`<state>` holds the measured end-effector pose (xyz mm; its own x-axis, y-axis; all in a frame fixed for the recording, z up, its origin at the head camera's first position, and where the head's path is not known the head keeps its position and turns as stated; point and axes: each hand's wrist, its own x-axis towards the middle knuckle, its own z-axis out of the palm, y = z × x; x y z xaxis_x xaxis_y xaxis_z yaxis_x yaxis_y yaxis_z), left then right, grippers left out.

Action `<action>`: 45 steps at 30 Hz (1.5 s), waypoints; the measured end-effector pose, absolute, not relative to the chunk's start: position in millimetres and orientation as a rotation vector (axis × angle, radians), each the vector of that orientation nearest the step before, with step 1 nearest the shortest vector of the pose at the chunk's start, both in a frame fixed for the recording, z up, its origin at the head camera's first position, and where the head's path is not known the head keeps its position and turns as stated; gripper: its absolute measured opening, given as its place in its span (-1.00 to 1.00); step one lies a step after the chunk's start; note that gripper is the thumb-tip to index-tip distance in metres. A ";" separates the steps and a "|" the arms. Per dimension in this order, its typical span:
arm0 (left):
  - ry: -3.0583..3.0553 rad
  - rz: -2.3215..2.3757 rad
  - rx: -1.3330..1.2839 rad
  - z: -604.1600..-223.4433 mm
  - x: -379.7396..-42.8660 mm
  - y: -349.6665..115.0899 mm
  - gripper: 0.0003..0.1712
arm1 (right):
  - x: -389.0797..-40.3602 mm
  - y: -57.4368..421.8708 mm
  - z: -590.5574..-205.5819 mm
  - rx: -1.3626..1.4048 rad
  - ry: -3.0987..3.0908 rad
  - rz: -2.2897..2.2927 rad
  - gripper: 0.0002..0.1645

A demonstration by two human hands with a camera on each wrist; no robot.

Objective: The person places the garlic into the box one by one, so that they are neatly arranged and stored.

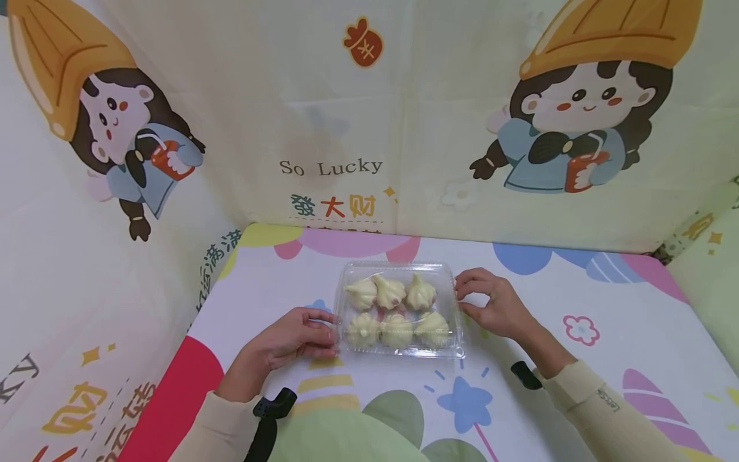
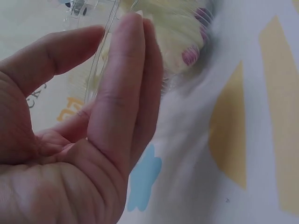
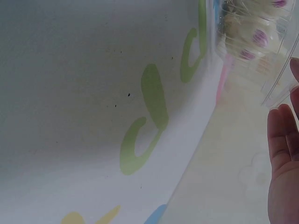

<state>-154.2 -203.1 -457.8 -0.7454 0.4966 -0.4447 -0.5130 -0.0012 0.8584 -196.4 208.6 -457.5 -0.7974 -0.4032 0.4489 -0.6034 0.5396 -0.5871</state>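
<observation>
A clear plastic box with several cream-coloured garlic bulbs in two rows is between my two hands. The bulbs have purple patches, seen through the plastic in both wrist views. At the box's left side is my left hand, fingertips at its edge; the left wrist view shows fairly straight fingers and a gap before the thumb. My right hand is at the opposite side, fingertips by the upper right edge. In the right wrist view its fingers reach toward a box corner, partly cut off by the frame.
A patterned cloth with a blue star and coloured shapes covers the table. A printed cream curtain rises behind it, and another printed sheet hangs on the left. Black straps circle both wrists.
</observation>
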 end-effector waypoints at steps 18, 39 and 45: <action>1.691 1.724 -0.078 -452.2 -156.0 -200.0 -0.68 | -196.0 208.7 -459.3 0.862 -2.470 1.154 -0.57; 1.762 1.668 -0.050 -452.3 -155.0 -197.4 -0.85 | -184.0 201.4 -458.4 0.371 -2.642 1.521 -0.93; 1.742 1.659 -0.044 -452.0 -156.2 -196.6 -0.87 | -180.7 196.4 -452.1 0.188 -2.700 1.517 -0.91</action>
<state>-156.2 -196.6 -452.0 -0.7405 0.4398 -0.5082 -0.4861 0.1717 0.8569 -180.7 196.4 -452.1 -0.9919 -0.0865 0.0927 -0.1242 0.5147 -0.8483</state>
